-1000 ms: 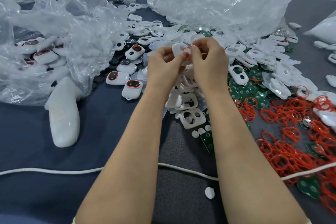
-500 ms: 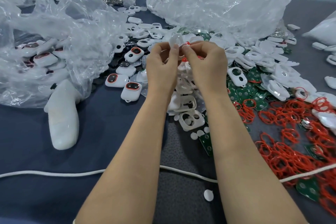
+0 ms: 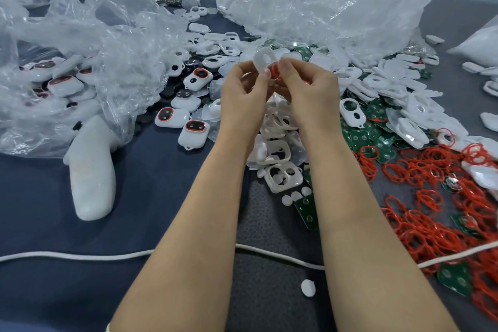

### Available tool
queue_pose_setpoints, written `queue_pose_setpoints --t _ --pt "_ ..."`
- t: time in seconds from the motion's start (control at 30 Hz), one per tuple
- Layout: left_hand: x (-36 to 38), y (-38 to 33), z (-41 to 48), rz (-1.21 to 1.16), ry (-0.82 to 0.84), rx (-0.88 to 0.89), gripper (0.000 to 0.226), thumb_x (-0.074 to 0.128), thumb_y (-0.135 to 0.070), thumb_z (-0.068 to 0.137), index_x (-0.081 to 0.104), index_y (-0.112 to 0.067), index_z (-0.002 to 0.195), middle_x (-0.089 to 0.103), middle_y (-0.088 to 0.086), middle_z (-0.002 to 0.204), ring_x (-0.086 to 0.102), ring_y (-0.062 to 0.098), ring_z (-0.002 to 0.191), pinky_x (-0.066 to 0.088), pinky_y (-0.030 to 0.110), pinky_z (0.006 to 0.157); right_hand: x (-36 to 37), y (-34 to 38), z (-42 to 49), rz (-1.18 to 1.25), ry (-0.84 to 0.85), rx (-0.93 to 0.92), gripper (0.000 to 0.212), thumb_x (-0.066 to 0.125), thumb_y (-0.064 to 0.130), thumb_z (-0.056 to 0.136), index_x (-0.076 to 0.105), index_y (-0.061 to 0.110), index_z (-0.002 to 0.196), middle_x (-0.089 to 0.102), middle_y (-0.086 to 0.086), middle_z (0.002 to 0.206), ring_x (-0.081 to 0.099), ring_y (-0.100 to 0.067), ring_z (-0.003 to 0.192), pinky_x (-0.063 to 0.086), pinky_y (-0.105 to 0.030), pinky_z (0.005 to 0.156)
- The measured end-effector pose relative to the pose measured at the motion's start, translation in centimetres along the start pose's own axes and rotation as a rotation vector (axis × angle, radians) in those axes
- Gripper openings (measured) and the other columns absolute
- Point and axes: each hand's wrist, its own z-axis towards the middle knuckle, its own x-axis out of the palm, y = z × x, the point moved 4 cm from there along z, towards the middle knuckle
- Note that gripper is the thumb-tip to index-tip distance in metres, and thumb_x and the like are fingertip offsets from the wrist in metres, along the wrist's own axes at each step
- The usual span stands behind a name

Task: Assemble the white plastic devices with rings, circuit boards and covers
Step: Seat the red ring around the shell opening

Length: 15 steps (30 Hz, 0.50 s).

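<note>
Both hands raised together above the bench (image 3: 40, 197), over the loose parts. Left hand (image 3: 242, 94) pinches a white cover (image 3: 265, 59) at its lower edge, cover upright. Right hand (image 3: 310, 91) pinches a red ring (image 3: 273, 73) against the cover. Red ring pile (image 3: 431, 210) at right, green circuit boards (image 3: 377, 113) beside it. Assembled devices (image 3: 192, 132) lie left of the arms.
</note>
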Motion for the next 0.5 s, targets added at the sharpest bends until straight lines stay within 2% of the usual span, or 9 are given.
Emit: queue_pose_setpoints --t 0.13,0.3,0.4,0.5 --pt "0.1 0.03 -0.14 0.013 0.012 0.003 0.009 0.055 -0.003 0.095 0.055 -0.005 0.104 0.068 0.005 0.087 0.067 0.009 0.075 0.053 0.019 0.074 -0.43 -0.28 0.28 -0.037 -0.067 0.004 0.011 0.06 0.005 0.091 0.07 0.004 0.096 0.072 -0.01 0.088 0.072 -0.02 0.079 0.059 -0.03 0.074" --pt "0.04 -0.09 -0.17 0.007 0.017 -0.023 0.007 0.053 -0.003 0.096 0.056 -0.006 0.102 0.068 0.007 0.084 0.067 0.011 0.078 0.054 0.019 0.076 -0.53 0.06 0.25 -0.255 -0.117 -0.091 0.004 0.065 0.013 0.088 0.068 0.012 0.087 0.071 -0.006 0.083 0.069 -0.023 0.079 0.056 -0.039 0.079" --pt "0.09 -0.12 -0.21 0.091 0.019 0.018 0.005 0.053 -0.006 0.097 0.057 -0.009 0.098 0.069 0.008 0.087 0.068 0.015 0.082 0.055 0.023 0.08 -0.55 0.36 0.15 -0.327 -0.128 -0.159 0.005 0.064 0.012 0.088 0.068 0.01 0.088 0.071 -0.005 0.083 0.068 -0.022 0.08 0.054 -0.037 0.08" --pt "0.09 -0.03 -0.21 0.156 0.01 0.04 0.007 0.053 -0.009 0.098 0.056 -0.006 0.103 0.069 0.012 0.093 0.068 0.018 0.086 0.056 0.03 0.086 -0.67 0.49 0.21 -0.385 -0.119 -0.196 0.008 0.063 0.011 0.088 0.07 0.007 0.091 0.072 -0.007 0.086 0.068 -0.021 0.082 0.053 -0.036 0.082"
